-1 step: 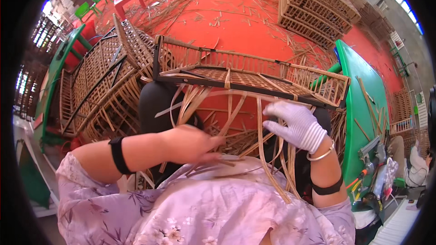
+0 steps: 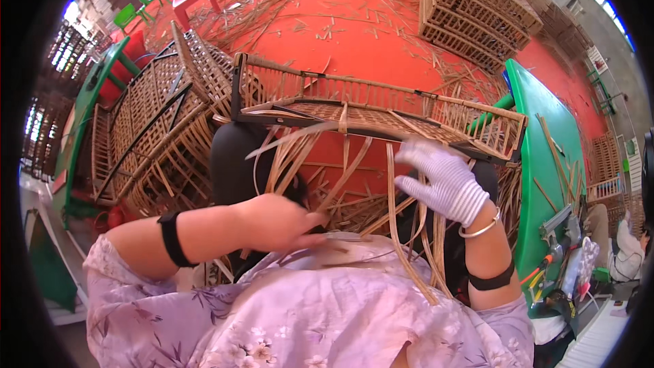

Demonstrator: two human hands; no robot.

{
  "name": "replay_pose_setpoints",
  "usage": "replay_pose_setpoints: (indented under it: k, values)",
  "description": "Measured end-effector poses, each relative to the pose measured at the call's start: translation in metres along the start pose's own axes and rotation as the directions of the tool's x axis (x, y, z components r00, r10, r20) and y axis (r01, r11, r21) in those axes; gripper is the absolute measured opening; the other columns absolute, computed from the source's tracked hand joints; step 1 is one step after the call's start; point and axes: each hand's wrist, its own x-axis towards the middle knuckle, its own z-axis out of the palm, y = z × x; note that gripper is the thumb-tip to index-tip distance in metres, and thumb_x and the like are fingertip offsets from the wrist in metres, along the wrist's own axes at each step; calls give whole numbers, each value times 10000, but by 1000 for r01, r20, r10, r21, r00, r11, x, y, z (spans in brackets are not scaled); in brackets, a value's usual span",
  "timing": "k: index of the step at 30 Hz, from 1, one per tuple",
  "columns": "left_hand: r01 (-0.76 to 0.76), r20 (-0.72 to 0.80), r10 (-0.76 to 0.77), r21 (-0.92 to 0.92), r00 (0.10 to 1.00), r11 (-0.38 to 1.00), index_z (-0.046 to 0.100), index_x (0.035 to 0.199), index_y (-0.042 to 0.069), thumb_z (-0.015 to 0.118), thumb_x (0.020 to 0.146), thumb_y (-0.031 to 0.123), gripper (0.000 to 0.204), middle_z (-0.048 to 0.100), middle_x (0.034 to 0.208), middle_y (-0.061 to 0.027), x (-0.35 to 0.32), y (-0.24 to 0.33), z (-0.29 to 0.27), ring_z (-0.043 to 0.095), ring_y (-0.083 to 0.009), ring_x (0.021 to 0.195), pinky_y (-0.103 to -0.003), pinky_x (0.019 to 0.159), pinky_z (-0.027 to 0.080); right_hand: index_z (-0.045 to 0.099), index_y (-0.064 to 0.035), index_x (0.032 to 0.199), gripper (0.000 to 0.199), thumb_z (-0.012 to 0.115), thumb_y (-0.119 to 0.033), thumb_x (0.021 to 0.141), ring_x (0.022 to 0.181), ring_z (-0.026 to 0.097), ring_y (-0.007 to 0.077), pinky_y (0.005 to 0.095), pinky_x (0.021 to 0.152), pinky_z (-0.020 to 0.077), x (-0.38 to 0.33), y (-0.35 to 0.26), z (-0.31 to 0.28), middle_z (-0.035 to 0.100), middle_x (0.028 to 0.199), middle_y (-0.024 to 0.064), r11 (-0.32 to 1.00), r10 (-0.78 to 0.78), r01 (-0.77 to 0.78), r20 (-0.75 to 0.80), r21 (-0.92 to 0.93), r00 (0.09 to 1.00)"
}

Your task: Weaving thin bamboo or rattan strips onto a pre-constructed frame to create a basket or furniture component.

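Observation:
My right hand (image 2: 443, 180), in a white ribbed glove, is at the front edge of a long, shallow bamboo basket frame (image 2: 340, 126) lying across my knees. A pale, flat bamboo strip (image 2: 300, 135) arcs from its blurred fingertips to the left along the frame; the fingers appear curled on it, with the thumb apart. Lower and to the left, my bare left hand (image 2: 276, 221) is smeared by motion above my lap. Thin strips lie by its fingers, but whether they grip any does not show. Several loose strips (image 2: 402, 238) hang from the frame towards my lap.
A large woven basket (image 2: 157, 123) lies tilted at the left beside a green table (image 2: 85, 116). Another green table (image 2: 541, 123) at the right bears strips and tools. Stacked bamboo crates (image 2: 470, 13) stand at the back right; bamboo scraps litter the red floor (image 2: 354, 20).
The pale strip has swung upward, now arching across the frame's front edge. My left hand has shifted slightly, with its fingers still blurred. The right hand stays nearly in place.

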Motion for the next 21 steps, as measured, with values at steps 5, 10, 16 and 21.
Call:
replay_pose_setpoints:
  k: [5,10,16,21]
  values:
    - [119,-209,-251,-494,945,861,451,1358,83,417,1014,262,389,682,965,-155,-67,-12,28,698,-234,822,-333,669,551,483,6,1292,646,707,-397,839,1268,453,396,451,1071,363,18,34,-7,479,1339,258,979,148,-205,-663,-8,734]
    - [217,26,-555,-935,831,282,411,1408,115,428,1014,175,399,682,969,-156,-112,-8,28,699,-196,891,-308,696,571,461,13,1311,677,715,-405,843,1316,405,394,440,1090,342,30,81,-2,433,1388,272,916,296,-397,-763,57,575]
    - [304,-355,-591,-605,725,736,469,1351,164,538,957,168,401,645,665,-74,-101,27,-27,682,-185,628,-295,534,525,676,-114,1071,553,484,-607,910,1004,630,339,416,917,471,34,87,23,676,1051,148,872,482,-456,-154,177,862]
    - [195,-737,51,244,674,950,639,1029,128,639,843,208,202,601,821,-58,-8,2,-42,629,-236,743,-358,620,508,697,-159,987,547,402,-617,932,889,647,317,439,832,493,34,75,27,694,910,98,849,525,-526,-38,-46,850]
